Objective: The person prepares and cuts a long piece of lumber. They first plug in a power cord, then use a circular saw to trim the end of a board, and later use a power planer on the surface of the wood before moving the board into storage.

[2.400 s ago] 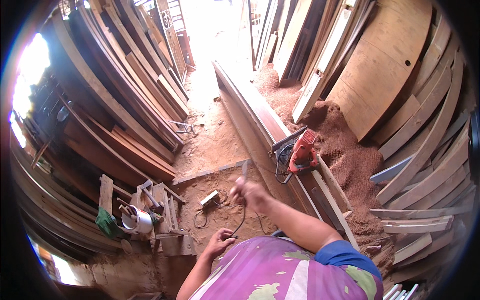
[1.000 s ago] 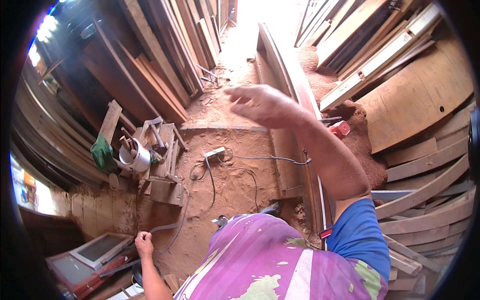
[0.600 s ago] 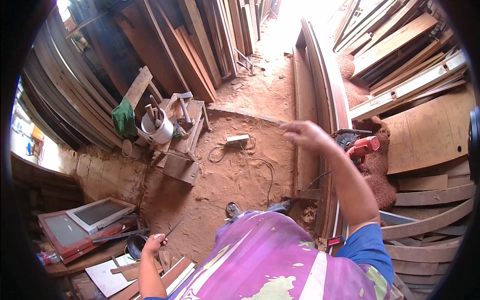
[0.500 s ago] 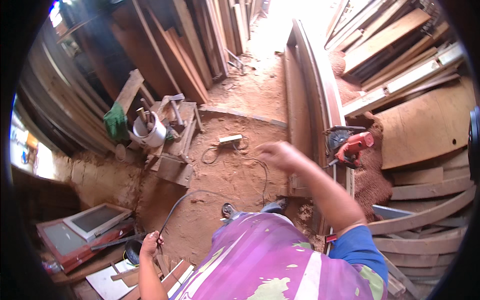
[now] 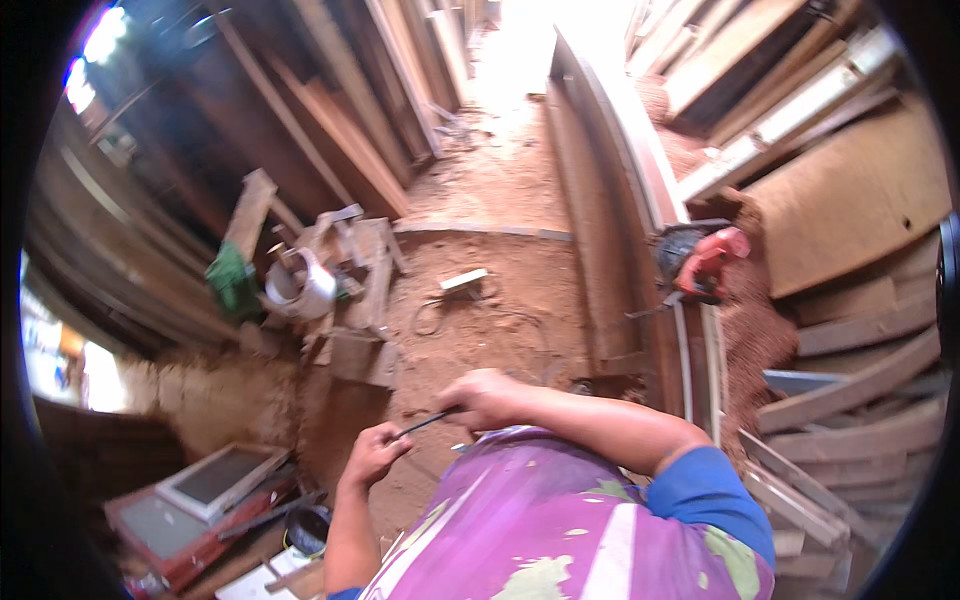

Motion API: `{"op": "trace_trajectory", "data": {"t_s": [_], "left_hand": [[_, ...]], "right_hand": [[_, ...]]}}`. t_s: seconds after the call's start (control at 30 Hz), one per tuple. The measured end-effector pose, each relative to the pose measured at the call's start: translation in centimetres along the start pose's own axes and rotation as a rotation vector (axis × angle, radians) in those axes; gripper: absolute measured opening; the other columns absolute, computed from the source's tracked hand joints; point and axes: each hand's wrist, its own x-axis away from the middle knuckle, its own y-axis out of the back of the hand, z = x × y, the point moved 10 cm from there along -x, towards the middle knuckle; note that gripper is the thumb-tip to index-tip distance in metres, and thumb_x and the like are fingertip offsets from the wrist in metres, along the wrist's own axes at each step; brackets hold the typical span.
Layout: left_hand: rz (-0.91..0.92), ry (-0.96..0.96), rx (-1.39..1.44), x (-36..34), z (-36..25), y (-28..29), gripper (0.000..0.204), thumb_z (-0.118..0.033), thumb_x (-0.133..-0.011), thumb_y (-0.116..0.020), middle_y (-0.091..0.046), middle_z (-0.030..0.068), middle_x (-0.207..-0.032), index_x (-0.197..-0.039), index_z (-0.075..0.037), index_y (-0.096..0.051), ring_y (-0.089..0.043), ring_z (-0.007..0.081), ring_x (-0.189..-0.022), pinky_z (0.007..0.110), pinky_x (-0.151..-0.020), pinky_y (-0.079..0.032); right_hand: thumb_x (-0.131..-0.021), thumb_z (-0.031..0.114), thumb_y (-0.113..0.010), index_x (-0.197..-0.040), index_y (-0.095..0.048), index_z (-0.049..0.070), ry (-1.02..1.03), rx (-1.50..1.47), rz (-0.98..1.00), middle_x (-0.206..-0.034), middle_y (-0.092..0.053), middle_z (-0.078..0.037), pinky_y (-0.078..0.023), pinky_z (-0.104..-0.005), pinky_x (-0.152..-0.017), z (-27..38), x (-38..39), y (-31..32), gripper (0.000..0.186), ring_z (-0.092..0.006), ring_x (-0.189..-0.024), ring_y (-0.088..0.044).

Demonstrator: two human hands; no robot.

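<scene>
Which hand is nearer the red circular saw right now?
Right. The right hand is left of the red circular saw and lower in the picture; the left hand is farther left and lower, a dark cable between them.

Bright and Dusty among Stacked Planks [image 5: 850, 446]

Down now to a reddish, dusty floor [image 5: 490, 200]; across to long boards [image 5: 335, 140] leaning at left, past a rough wooden bench [image 5: 362, 356]; then up to white glare [image 5: 545, 25] flooding the far end.
</scene>
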Motion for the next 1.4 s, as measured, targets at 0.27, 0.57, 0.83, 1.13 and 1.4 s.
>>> {"op": "trace_trajectory", "data": {"t_s": [0.27,0.57,0.83,1.13,1.4], "left_hand": [[-0.513,0.362,-0.664,-3.5,9.2,6.9,0.02,-0.032,-0.086,-0.064,-0.062,0.016,-0.094,-0.088,-0.012,-0.069,-0.06,0.0352,-0.087,0.045,-0.077,-0.048],[-0.351,-0.453,-0.651,-12.2,-16.7,-1.0,0.008,-0.019,-0.08,-0.065,-0.057,0.0135,-0.083,-0.083,-0.011,-0.066,-0.061,0.0339,-0.079,0.042,-0.067,-0.049],[0.107,-0.475,-0.845,-22.0,-11.6,-4.7,0.018,-0.008,-0.078,-0.055,-0.059,0.0069,-0.086,-0.089,-0.014,-0.067,-0.062,0.0308,-0.083,0.042,-0.071,-0.05],[-0.127,-0.271,-0.707,-31.8,-6.3,10.9,0.035,-0.003,-0.068,-0.061,-0.061,0.0145,-0.103,-0.102,-0.008,-0.067,-0.059,0.0326,-0.096,0.04,-0.09,-0.048],[-1.006,0.551,-1.234,-33.6,1.2,34.3,0.071,-0.03,-0.058,-0.086,-0.05,0.0129,-0.121,-0.116,-0.01,-0.052,-0.041,0.038,-0.118,0.055,-0.099,-0.033]], "right_hand": [[-0.087,0.047,-0.062,-0.071,-0.067,0.0,-0.495,-0.42,-0.076,-0.058,-0.054,-0.001,-0.042,-0.0323,-0.055,-8.8,10.5,6.6,0.051,-0.0111,-0.059,-0.05],[-0.093,0.036,-0.058,-0.134,-0.046,-0.001,-0.447,-0.599,-0.222,-0.132,-0.053,-0.015,-0.042,-0.0369,-0.099,-15.4,-1.5,7.0,0.056,-0.0227,-0.12,-0.051],[-0.101,0.035,-0.043,-0.096,-0.048,0.013,-0.351,-2.01,-0.926,-0.066,-0.048,0.002,-0.038,-0.0267,-0.049,-34.6,-11.6,8.9,0.023,-0.0124,-0.052,-0.043],[-0.093,0.037,-0.055,-0.107,-0.063,0.004,-1.205,-0.475,-1.085,-0.09,-0.068,-0.016,-0.049,-0.0377,-0.077,-52.2,-7.5,7.2,0.037,-0.0288,-0.082,-0.062],[-0.089,0.033,-0.051,-0.105,-0.064,0.004,-1.637,-0.351,-0.513,-0.106,-0.064,-0.025,-0.045,-0.0484,-0.091,-67.9,-9.2,-5.1,0.036,-0.04,-0.106,-0.059]]}}
